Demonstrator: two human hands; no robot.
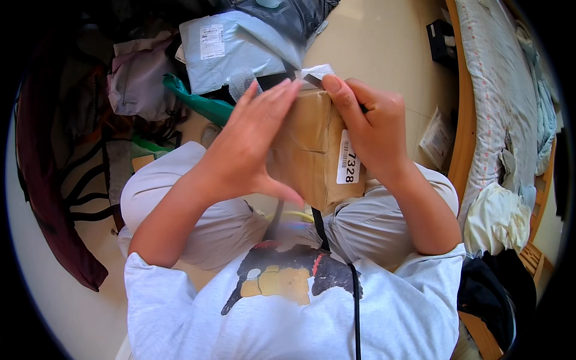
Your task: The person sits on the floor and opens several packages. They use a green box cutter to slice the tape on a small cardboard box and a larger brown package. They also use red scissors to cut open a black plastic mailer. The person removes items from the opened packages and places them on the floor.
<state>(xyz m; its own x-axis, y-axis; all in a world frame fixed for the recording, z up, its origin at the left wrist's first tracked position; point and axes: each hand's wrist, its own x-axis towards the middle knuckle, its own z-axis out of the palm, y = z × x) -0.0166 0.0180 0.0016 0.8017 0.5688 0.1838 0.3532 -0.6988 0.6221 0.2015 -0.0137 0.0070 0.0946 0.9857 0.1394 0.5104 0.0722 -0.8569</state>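
Note:
A brown cardboard box (310,135) is in front of me, above my lap and between my knees. On its right side is a white label (348,157) with a barcode and printed digits. My right hand (373,121) is closed around a cutter with a dark flat blade (313,81), its thumb pressed near the blade. That blade lies at the box's far upper edge, and most of the handle is hidden in the fist. My left hand (252,144) is spread along the box's left side, slightly blurred, fingers and thumb apart. Whether it touches the cardboard I cannot tell.
Ahead lie a pale blue mailing bag (238,49), a black plastic bag (292,18) and a green plastic piece (198,101). A pinkish bag (139,85) lies left. A bed (495,81) with a wooden frame runs along the right, near a small black box (442,42).

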